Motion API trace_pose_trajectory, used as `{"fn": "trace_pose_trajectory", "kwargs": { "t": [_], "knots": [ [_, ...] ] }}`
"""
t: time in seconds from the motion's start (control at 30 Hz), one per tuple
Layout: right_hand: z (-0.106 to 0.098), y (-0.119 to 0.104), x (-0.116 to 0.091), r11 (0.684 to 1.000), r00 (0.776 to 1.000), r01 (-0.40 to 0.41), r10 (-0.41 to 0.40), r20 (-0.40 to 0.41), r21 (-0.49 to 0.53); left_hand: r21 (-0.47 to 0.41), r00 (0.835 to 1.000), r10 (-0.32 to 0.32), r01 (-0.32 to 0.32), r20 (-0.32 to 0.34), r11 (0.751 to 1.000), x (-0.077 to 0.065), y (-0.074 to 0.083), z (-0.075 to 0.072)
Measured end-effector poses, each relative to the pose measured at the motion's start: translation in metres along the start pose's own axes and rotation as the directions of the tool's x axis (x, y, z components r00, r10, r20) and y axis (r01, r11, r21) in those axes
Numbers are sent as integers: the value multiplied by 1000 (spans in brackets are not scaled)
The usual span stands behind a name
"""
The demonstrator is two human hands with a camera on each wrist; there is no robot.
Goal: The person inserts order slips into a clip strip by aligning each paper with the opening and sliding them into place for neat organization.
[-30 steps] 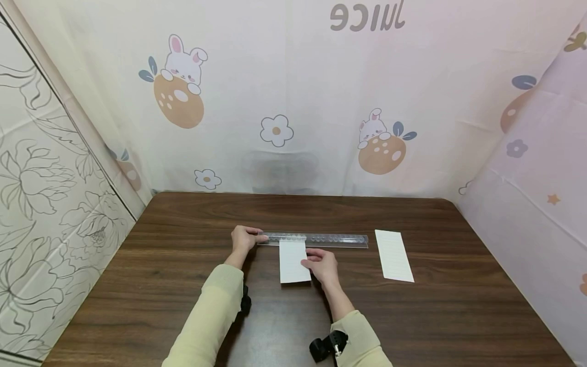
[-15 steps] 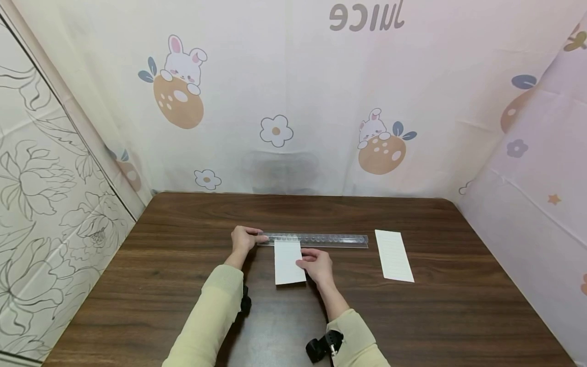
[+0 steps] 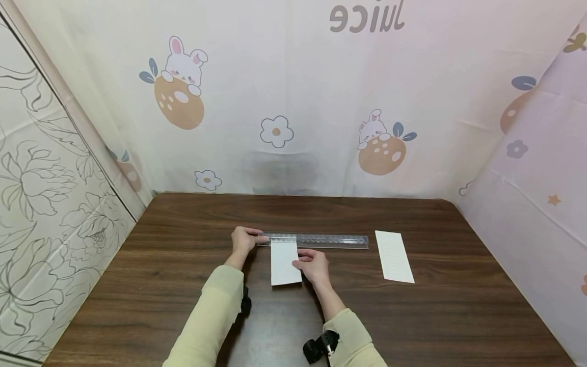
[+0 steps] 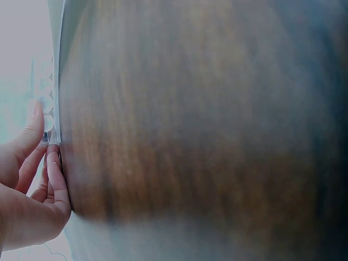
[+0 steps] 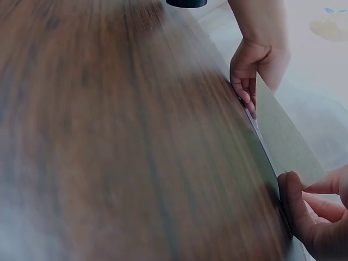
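A long clear plastic ruler (image 3: 332, 241) lies crosswise on the table. Its left end is pinched by my left hand (image 3: 244, 240), with the thumb on top; the left wrist view shows this thumb against the clear strip. My right hand (image 3: 314, 266) pinches the right edge of a white paper slip (image 3: 284, 262). The slip's far end meets the ruler and shows through it; whether it lies under or in the ruler I cannot tell. Its near edge looks lifted off the wood. In the right wrist view, the slip (image 5: 283, 136) stands tilted between thumb and fingers.
A second white paper slip (image 3: 394, 256) lies flat and slightly slanted, just beyond the ruler's right end. The brown wooden table (image 3: 192, 306) ends at a printed curtain (image 3: 321, 153) behind. Black wrist cameras (image 3: 321, 346) sit at both cuffs.
My right hand has slid the paper slip leftward along the ruler, close to the left fingertips. The left hand, the ruler and the other slip have stayed put.
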State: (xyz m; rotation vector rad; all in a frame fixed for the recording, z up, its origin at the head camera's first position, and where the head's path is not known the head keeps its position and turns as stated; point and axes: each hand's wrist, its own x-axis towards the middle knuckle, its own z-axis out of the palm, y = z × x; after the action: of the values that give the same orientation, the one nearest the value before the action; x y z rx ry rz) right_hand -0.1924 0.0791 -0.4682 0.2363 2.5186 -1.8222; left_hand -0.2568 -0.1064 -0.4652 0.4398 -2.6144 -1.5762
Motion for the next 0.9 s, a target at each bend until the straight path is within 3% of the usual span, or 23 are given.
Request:
{"fn": "trace_pose_trajectory", "kwargs": {
  "t": [0.9],
  "knots": [
    [13,-4,-1,998,999,45,-46,-10,-31,22,1000,-2,2,-18,1000,0,1,-1]
  ]
}}
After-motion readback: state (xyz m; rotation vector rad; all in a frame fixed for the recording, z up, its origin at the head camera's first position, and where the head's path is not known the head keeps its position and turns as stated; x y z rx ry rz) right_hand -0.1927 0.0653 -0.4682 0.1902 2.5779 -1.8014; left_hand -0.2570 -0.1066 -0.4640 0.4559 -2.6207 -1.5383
